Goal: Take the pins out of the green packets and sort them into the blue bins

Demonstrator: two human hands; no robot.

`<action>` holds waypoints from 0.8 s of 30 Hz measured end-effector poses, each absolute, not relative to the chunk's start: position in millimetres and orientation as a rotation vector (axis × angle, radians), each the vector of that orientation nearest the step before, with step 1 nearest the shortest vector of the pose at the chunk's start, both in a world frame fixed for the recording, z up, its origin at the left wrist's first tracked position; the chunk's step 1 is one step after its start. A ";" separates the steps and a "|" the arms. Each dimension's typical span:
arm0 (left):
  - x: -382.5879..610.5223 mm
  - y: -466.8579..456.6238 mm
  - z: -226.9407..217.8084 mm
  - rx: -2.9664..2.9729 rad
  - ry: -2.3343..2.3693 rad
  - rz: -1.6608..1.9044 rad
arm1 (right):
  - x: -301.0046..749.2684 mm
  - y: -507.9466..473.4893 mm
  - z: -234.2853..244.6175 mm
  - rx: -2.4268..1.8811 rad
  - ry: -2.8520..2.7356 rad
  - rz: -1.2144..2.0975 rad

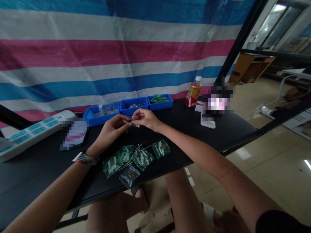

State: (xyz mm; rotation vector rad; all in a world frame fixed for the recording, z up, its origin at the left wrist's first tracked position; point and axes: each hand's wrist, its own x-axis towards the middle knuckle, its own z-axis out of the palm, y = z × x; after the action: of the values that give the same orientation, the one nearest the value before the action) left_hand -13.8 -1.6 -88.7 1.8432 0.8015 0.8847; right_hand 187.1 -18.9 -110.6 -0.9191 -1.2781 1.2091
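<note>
My left hand (112, 129) and my right hand (145, 119) meet above the black table (36, 161), fingers pinched together on a small clear plastic bag (133, 119) held between them. A beaded bracelet sits on my left wrist. Below the hands lie several small clear bags with green parts (136, 157) and a few loose thin metal pins (139, 147) near the table's front edge.
Three blue bins (128, 106) line the back of the table before a striped tarp. A white power strip (31, 132) lies at the left, a drink bottle (193, 93) at the back right, and a black frame post beside it. My knees show under the table.
</note>
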 end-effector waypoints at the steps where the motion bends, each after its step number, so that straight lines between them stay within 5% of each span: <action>1: -12.8 -1.0 -89.3 1.816 0.798 0.894 | 186.2 -19.6 -110.4 -0.905 -1.263 1.228; 12: -11.1 2.9 -95.9 1.833 0.771 0.947 | 194.4 -12.0 -119.6 -0.748 -1.192 1.550; 24: -13.5 4.7 -96.2 1.878 0.963 0.835 | 187.3 -17.4 -119.9 -0.821 -1.281 1.307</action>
State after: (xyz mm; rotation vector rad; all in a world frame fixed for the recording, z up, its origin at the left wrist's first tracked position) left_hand -13.5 4.7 -96.2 1.8778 0.9633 0.8346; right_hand 187.3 -17.4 -119.9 -0.8214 -1.2814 1.3067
